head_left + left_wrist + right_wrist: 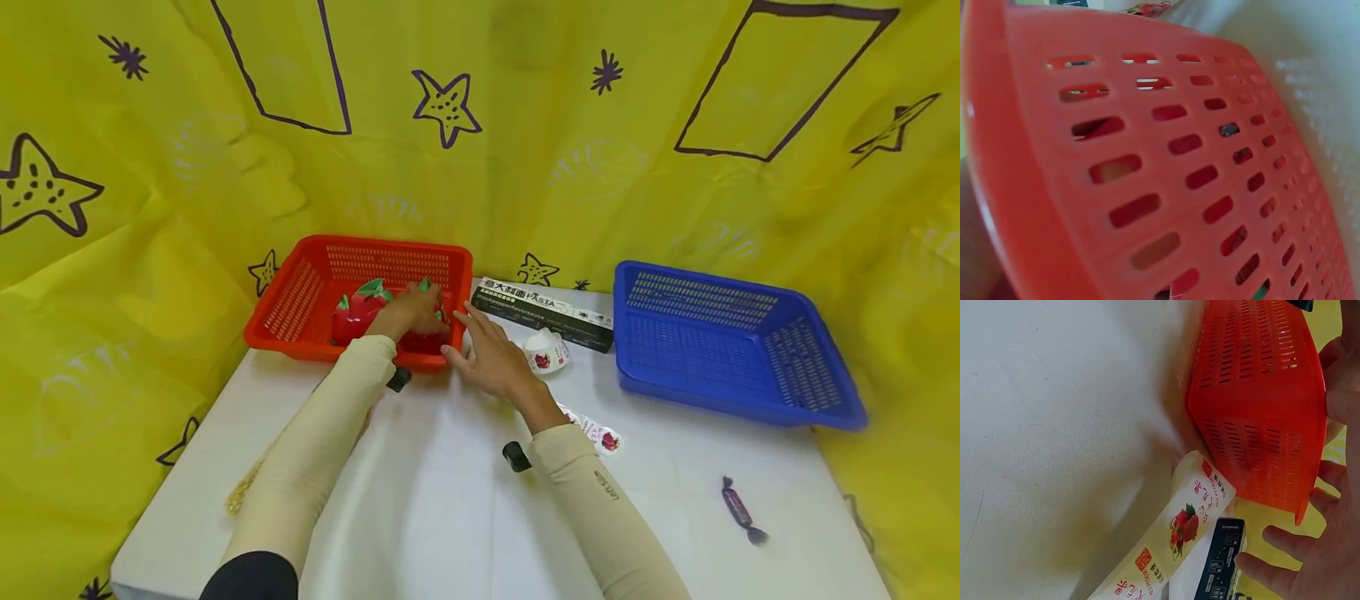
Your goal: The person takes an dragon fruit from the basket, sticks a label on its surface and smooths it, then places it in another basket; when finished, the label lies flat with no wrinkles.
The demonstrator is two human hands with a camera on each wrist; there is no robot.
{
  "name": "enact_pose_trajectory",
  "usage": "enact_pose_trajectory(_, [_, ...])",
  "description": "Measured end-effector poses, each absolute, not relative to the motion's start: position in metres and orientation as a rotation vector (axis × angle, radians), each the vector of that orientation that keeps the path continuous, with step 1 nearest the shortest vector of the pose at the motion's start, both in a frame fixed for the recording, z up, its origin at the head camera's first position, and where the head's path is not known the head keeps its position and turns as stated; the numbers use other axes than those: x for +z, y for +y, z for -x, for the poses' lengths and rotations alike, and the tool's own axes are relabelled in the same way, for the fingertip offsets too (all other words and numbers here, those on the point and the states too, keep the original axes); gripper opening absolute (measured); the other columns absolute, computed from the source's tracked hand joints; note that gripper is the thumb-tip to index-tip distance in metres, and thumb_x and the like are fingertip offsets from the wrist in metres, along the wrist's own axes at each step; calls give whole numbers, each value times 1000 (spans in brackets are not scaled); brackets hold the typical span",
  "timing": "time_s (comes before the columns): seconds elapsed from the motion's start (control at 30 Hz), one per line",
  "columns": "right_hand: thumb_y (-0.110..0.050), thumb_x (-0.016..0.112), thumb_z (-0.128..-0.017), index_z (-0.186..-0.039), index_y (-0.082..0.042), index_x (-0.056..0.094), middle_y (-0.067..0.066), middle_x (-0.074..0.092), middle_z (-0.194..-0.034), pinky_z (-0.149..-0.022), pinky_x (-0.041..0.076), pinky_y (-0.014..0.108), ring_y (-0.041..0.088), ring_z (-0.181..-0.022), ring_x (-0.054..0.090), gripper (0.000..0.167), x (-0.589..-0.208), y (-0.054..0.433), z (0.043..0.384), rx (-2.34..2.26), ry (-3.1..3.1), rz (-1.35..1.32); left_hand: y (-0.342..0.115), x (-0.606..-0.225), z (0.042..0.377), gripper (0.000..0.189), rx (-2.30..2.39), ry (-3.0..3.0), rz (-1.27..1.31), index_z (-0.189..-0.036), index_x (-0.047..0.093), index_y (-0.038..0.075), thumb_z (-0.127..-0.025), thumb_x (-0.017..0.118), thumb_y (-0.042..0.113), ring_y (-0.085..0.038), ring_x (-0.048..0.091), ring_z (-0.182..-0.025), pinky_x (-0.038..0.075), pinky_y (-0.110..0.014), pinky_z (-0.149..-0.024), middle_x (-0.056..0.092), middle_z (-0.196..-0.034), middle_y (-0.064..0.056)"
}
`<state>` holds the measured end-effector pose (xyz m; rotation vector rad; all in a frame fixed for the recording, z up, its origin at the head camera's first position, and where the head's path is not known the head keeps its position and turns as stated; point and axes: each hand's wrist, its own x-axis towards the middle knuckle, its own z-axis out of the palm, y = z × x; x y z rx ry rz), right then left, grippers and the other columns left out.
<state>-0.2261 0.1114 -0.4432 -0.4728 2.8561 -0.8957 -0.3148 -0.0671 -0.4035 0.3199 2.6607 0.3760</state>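
Observation:
In the head view my left hand (pixel 410 313) reaches down into the red basket (pixel 285 343), among glossy red dragon fruits (pixel 358 315) with green leafy tips. Green tips and some red show just beyond its fingers. The fingertips are hidden there, and I cannot tell whether they grip a fruit. My right hand (pixel 491 354) is at the basket's right end, fingers spread, with fingertips and thumb right at the rim. In the right wrist view its fingers (pixel 1275 572) are extended past the basket's edge. The left wrist view is filled by the basket's slotted wall (pixel 1166 162).
A roll of dragon fruit labels (pixel 546 351) stands right of my right hand, a strip trailing under the wrist. Behind it lies a black-and-white pasta box (pixel 543 312). A blue basket (pixel 705 400) is at the right, a purple-wrapped candy (pixel 741 511) in front. Yellow cloth hangs behind.

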Motion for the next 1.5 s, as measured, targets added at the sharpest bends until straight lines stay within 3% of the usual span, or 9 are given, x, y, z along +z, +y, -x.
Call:
enact_pose_trajectory(0.13, [-58, 52, -106, -168, -25, 31, -6, 14, -179, -119, 35, 67, 31, -162, 23, 74, -443, 111, 224, -872, 2866, 463, -68, -406, 313, 70, 409, 2691, -338, -147, 47, 8, -93, 78, 39, -46, 57, -127, 51, -59, -106, 41, -150, -33])
enact_pose_trajectory(0.27, [-58, 50, -106, -169, -26, 30, -6, 13, -179, -116, 39, 67, 30, -161, 25, 73, -443, 110, 222, -856, 2879, 453, -68, -407, 313, 67, 406, 2724, -350, -143, 51, 8, -91, 79, 40, -45, 60, -121, 53, -58, -103, 45, -145, -31])
enact_pose_trajectory(0.8, [-54, 43, -109, -171, -24, 25, 0, 12, -179, -116, 41, 65, 32, -160, 27, 70, -445, 106, 210, -891, 2874, 452, -69, -375, 301, 69, 363, 2898, -360, -142, 51, 7, -90, 80, 40, -55, 51, -133, 51, -64, -105, 44, -146, -35])
enact_pose_trajectory(1.13, [-46, 37, -111, -171, -25, 23, -6, 13, -179, -118, 40, 61, 27, -161, 26, 65, -444, 113, 204, -882, 2893, 418, -57, -342, 252, 61, 585, 3065, -441, -128, 56, 14, -84, 86, 44, -50, 55, -124, 59, -62, -86, 46, -141, -31])
enact_pose_trajectory(1.33, [-45, 39, -112, -170, -20, 26, 0, 18, -178, -120, 38, 62, 31, -161, 26, 65, -447, 121, 201, -906, 2874, 474, -60, -339, 219, 52, 677, 3026, -513, -125, 57, 17, -86, 82, 41, -48, 57, -122, 59, -62, -86, 47, -143, -31])
enact_pose_trajectory(1.5, [-40, 44, -113, -170, -22, 25, 5, 21, -177, -120, 36, 65, 36, -160, 27, 63, -450, 129, 203, -886, 2865, 506, -67, -342, 191, 57, 779, 2937, -571, -128, 58, 19, -83, 86, 40, -47, 58, -125, 61, -62, -86, 47, -145, -30])
